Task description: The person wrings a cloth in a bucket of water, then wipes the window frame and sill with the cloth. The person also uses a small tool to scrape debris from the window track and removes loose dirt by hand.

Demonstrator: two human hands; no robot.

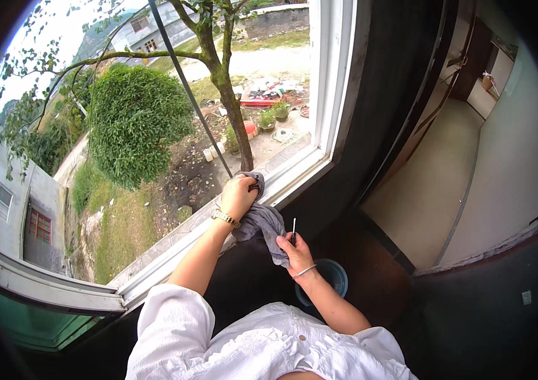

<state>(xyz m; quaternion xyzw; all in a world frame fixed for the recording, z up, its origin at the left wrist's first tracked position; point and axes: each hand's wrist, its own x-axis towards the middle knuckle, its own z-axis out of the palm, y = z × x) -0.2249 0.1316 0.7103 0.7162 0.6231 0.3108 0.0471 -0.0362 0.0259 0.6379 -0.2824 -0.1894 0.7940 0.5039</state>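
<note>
A bunched grey cloth (262, 221) lies over the sill of a white window frame (292, 173) and hangs down inside. My left hand (239, 195), with a gold-coloured wristwatch above it, grips the upper part of the cloth at the frame. Lower and to the right, my right hand (297, 254) has a slim tool (293, 230) with a dark handle and a pale metal shaft, apparently a screwdriver, pointing up between thumb and fingers. The cloth's lower end touches that hand; whether the fingers grip it too is partly hidden. A bangle circles the right wrist.
Below my right forearm a blue-grey bucket (340, 278) stands on the dark floor. A dark metal bar (188, 85) rises outside the opening. A greenish glass pane (36, 318) is at the lower left. To the right, a doorway leads to a pale floor (421, 180).
</note>
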